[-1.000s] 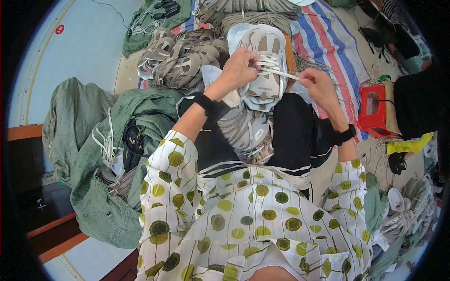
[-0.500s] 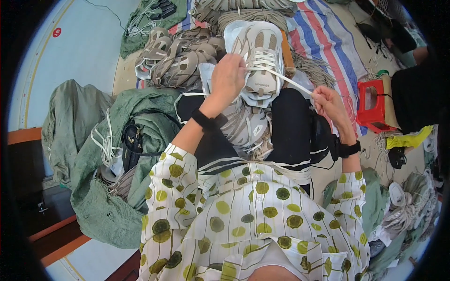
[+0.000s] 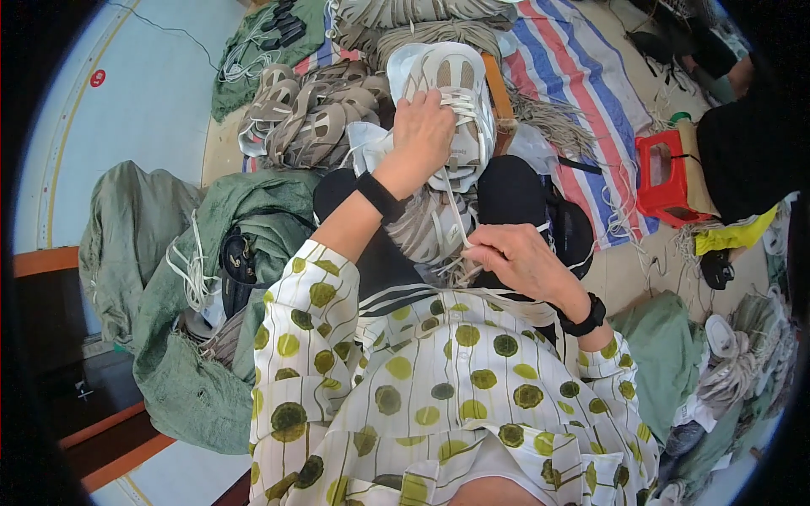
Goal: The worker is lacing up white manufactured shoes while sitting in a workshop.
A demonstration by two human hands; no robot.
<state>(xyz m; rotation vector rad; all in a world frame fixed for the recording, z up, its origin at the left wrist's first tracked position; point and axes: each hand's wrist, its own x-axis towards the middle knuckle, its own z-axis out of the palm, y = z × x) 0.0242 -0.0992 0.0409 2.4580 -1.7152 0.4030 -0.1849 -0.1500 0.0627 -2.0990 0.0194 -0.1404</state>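
Observation:
In front of my knees lies a beige and white shoe upper [image 3: 462,84] with white lacing [image 3: 460,103] across its middle. Curled over its left side by the eyelets is my left hand [image 3: 422,131]; the fingertips are partly hidden. A white lace [image 3: 454,202] runs taut from the near part of the upper, beside my left hand, down to my right hand [image 3: 519,257]. My right fingers pinch that lace above my lap. Under it, between my thighs, rest more beige shoe uppers [image 3: 422,232].
Brown-beige shoe uppers [image 3: 316,118] are heaped to the left, bundles of beige laces [image 3: 553,122] to the right on a striped sheet [image 3: 591,93]. A green sack [image 3: 190,371] stands at my left, a red stool [image 3: 658,177] at the right. Another person's dark-clothed leg [image 3: 751,160] shows beyond it.
My right hand has come down and left toward my lap, drawing the lace with it. My left hand has moved from the lace onto the upper's left side.

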